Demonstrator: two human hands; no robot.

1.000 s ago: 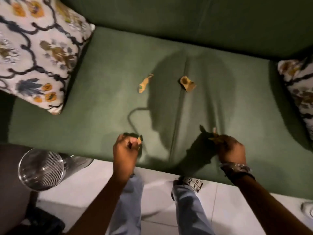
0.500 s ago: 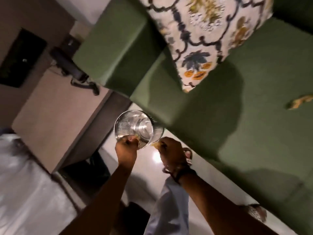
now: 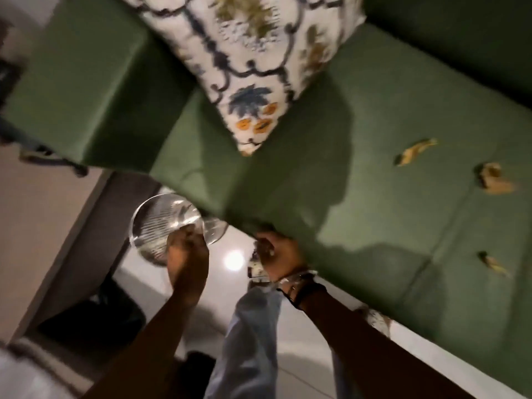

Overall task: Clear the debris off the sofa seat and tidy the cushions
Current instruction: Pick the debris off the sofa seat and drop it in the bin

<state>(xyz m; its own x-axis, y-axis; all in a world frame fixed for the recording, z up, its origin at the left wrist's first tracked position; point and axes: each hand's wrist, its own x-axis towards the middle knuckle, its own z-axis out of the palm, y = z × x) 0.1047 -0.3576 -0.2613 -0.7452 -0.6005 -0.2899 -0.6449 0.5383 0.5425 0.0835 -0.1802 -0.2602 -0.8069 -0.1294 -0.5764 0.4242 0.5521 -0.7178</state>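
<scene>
Disposal step: left hand (image 3: pixel 187 254) over mesh bin (image 3: pixel 161 226), right hand (image 3: pixel 277 254) beside; finger states indiscernible (blur). Next: collect three scraps (image 3: pixel 416 152) from seat (image 3: pixel 374 214).

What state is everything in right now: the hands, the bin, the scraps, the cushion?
Left hand: over the bin's rim, blurred; grip unclear.
Right hand: at the seat's front edge, blurred; grip unclear.
Bin: upright on the floor beside the sofa, mouth open.
Scraps: three lying loose on the seat.
Cushion: propped in the sofa's corner.
Seat: not yet cleared.
</scene>
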